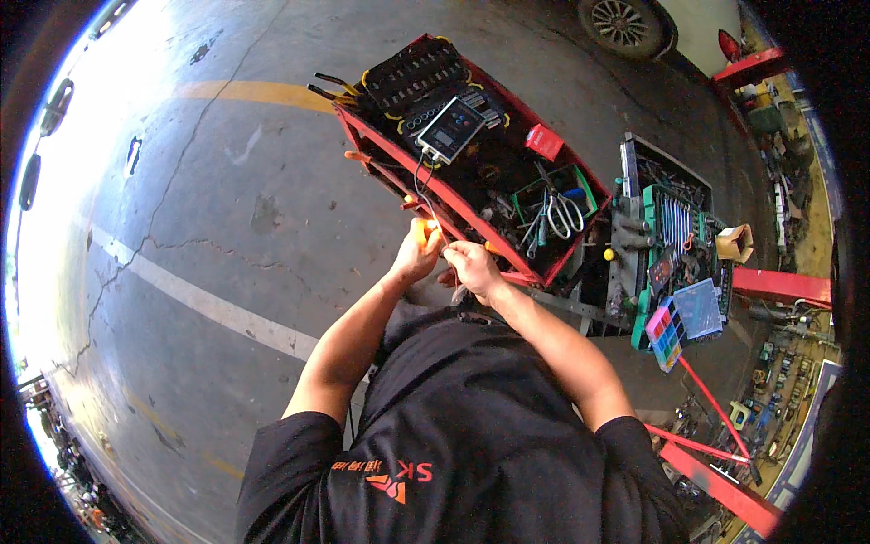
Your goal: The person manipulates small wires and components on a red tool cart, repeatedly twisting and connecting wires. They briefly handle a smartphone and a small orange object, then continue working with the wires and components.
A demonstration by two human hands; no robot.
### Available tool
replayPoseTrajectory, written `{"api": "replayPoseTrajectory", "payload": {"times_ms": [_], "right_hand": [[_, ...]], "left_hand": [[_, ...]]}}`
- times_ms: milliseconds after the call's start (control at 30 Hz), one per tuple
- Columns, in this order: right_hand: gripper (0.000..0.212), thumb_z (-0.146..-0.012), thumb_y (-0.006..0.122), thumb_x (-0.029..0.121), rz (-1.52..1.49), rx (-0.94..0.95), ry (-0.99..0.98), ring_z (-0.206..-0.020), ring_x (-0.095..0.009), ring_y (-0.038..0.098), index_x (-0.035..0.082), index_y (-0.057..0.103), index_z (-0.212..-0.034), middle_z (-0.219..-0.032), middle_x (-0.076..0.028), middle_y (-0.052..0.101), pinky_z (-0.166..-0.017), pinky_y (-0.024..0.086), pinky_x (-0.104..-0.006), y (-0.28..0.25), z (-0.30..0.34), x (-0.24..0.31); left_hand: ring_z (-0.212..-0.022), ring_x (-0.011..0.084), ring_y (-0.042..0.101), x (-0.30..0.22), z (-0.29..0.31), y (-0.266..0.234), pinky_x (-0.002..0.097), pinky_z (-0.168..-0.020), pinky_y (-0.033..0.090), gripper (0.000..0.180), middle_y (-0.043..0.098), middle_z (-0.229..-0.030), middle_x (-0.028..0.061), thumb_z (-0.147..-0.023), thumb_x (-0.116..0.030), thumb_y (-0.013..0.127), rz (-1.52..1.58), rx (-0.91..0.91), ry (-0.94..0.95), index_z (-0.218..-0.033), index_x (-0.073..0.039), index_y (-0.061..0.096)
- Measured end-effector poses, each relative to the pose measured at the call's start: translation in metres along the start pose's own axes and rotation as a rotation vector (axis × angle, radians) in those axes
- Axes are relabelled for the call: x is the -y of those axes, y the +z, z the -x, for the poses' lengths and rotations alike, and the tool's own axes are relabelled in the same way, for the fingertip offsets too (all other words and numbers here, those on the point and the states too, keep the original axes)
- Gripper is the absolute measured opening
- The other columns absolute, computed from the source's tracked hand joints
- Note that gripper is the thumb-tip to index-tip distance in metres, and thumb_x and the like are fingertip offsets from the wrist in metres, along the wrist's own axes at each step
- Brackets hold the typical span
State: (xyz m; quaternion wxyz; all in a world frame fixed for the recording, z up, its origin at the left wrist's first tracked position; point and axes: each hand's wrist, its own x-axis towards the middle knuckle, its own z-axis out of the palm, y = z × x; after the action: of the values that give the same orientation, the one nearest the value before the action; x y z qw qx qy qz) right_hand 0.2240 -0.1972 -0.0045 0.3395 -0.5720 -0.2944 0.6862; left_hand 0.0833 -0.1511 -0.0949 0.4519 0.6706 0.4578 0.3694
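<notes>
My left hand [416,256] is closed around a small orange-handled tool [421,230] at the near edge of a red tool cart [390,159]. My right hand [471,266] is right beside it, fingers pinched on a thin wire [420,186]. The wire runs up from my hands to a black box-shaped electronic device with a screen [450,129] that rests on the cart's top tray. What the fingertips hold at the wire's end is too small to tell.
The cart holds a black socket set [415,72], pliers and scissors [555,213] and a small red box [544,141]. A green tool cart [675,231] with wrenches and a compartment box of coloured parts [681,317] stands to the right. Red lift arms [716,444], a car wheel [625,24], concrete floor left.
</notes>
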Motion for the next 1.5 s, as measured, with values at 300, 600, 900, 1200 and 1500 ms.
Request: {"api": "replayPoseTrajectory", "payload": {"times_ms": [300,600,900,1200,1500], "right_hand": [[0.024,-0.096,0.052,0.021,0.321,-0.072,-0.164,-0.058,-0.013,0.063,0.0,0.061,-0.09,-0.071,-0.004,0.062,-0.054,0.052,-0.0283,-0.008,-0.01,-0.016],[0.027,-0.095,0.052,0.024,0.554,-0.104,-0.255,-0.057,-0.013,0.063,0.0,0.063,-0.092,-0.07,-0.007,0.066,-0.053,0.05,-0.0286,-0.015,-0.014,-0.019],[0.029,-0.091,0.054,0.026,0.661,-0.154,-0.233,-0.063,-0.017,0.063,0.0,0.065,-0.093,-0.067,-0.01,0.064,-0.059,0.048,-0.0337,-0.005,0.004,0.008],[0.027,-0.092,0.052,0.023,0.627,-0.138,-0.298,-0.057,-0.018,0.066,-0.002,0.063,-0.089,-0.067,-0.01,0.065,-0.053,0.051,-0.031,-0.015,-0.009,-0.013],[0.027,-0.092,0.052,0.023,0.676,-0.166,-0.304,-0.058,-0.018,0.065,-0.001,0.063,-0.088,-0.067,-0.01,0.065,-0.054,0.052,-0.0319,-0.012,-0.004,-0.009]], "left_hand": [[-0.071,0.0274,0.054,-0.035,-0.01,-0.009,0.0409,-0.065,0.045,0.029,0.054,-0.079,0.0196,-0.093,-0.023,0.055,0.1,0.1,-0.23,-0.103,0.0,0.042],[-0.075,0.0321,0.06,-0.026,-0.011,-0.005,0.0406,-0.068,0.048,0.029,0.06,-0.085,0.0225,-0.092,-0.02,0.057,0.074,0.109,-0.205,-0.104,0.003,0.044],[-0.086,0.0398,0.06,-0.029,-0.009,-0.009,0.0445,-0.074,0.048,0.027,0.059,-0.094,0.0263,-0.09,-0.016,0.056,0.036,0.138,-0.141,-0.106,0.002,0.043],[-0.075,0.0401,0.057,-0.03,-0.004,-0.011,0.0468,-0.067,0.045,0.026,0.053,-0.082,0.0256,-0.092,-0.019,0.052,-0.029,0.151,-0.026,-0.1,0.001,0.038],[-0.083,0.0412,0.06,-0.022,-0.004,-0.008,0.0457,-0.073,0.048,0.029,0.058,-0.089,0.0274,-0.092,-0.021,0.054,-0.062,0.167,-0.115,-0.103,0.002,0.04]]}}
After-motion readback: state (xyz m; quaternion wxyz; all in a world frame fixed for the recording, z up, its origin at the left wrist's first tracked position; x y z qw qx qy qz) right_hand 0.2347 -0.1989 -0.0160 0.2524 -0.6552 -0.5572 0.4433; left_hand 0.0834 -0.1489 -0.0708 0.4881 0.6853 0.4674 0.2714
